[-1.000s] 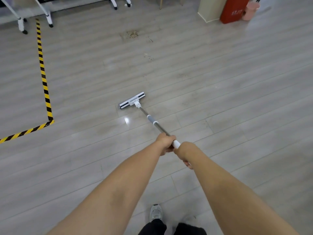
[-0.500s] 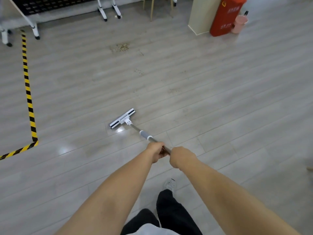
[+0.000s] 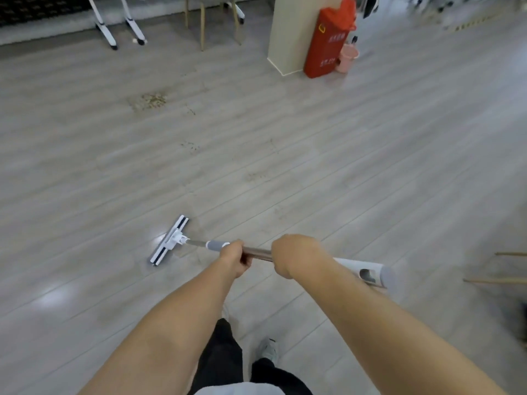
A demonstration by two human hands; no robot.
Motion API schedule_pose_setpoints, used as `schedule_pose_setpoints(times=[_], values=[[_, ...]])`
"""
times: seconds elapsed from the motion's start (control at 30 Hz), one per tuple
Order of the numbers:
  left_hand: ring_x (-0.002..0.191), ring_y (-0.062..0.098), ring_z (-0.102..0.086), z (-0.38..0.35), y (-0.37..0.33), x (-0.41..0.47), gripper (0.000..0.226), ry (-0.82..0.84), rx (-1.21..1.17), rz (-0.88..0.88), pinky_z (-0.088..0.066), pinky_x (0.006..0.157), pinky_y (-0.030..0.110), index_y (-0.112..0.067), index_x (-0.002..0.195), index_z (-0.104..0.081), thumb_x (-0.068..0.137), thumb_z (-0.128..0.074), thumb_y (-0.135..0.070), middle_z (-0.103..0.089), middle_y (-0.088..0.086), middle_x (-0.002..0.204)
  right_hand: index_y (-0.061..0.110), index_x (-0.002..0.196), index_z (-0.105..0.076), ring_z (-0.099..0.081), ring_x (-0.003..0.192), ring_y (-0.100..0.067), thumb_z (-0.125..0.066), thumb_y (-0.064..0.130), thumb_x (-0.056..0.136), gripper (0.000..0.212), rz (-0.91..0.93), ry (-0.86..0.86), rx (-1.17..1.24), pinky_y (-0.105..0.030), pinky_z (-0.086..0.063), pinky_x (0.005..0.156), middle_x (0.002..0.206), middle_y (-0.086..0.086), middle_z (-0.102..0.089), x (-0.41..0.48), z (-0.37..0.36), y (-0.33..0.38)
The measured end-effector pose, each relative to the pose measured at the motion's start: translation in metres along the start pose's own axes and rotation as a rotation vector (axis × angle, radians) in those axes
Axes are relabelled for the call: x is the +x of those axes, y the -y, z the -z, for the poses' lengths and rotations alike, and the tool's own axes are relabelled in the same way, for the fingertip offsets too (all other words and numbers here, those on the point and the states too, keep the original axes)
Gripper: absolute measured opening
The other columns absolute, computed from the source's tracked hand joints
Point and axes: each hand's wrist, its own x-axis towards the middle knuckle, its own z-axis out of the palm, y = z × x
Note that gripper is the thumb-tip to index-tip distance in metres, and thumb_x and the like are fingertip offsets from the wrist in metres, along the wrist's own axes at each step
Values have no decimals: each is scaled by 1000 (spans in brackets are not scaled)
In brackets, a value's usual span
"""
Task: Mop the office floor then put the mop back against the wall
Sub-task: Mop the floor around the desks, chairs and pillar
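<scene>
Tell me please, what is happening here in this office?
A person is mopping the grey plank floor. Both hands grip the mop handle: the left hand is nearer the head and the right hand is further up. The mop head lies flat on the floor, ahead and to the left. A dirty patch further ahead is not yet reached. A red cabinet and a pink bucket stand by a pillar.

Arms outstretched — left hand [image 3: 235, 259] and right hand [image 3: 296, 256] grip the mop handle [image 3: 258, 253].
</scene>
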Motion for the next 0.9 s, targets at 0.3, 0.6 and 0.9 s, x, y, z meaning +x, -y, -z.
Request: schedule_pose_setpoints(times=[0.3, 0.6, 0.9], values=[[68, 14, -53, -9, -126, -17, 17, 24, -132, -56, -48, 40, 20, -11, 107, -45, 94, -51, -4, -49, 5, 79, 11, 122, -64, -56, 92, -22, -49, 8, 100, 26, 28, -137, -131, -30, -41, 76, 89, -1, -55, 16, 128, 40], [70, 16, -56, -13, -253, 0, 8, 36, -28, -186, -53, 47, 25, -11, 100, -47, 99, -55, -12, -52, 7, 85, 13, 121, -62, -59, 88, -23, -46, 10, 100, 27, 34, -229, -88, -31, -43, 71, 96, -2, -57, 74, 197, 57], [68, 18, -58, -57, -408, 61, 10, -20, -2, -288, -54, 43, 26, -13, 99, -44, 100, -53, -13, -54, 9, 84, 15, 114, -65, -57, 77, -21, -50, 16, 97, 23, 123, -266, -84, -31, -45, 63, 94, -1, -60, 213, 313, 35]])
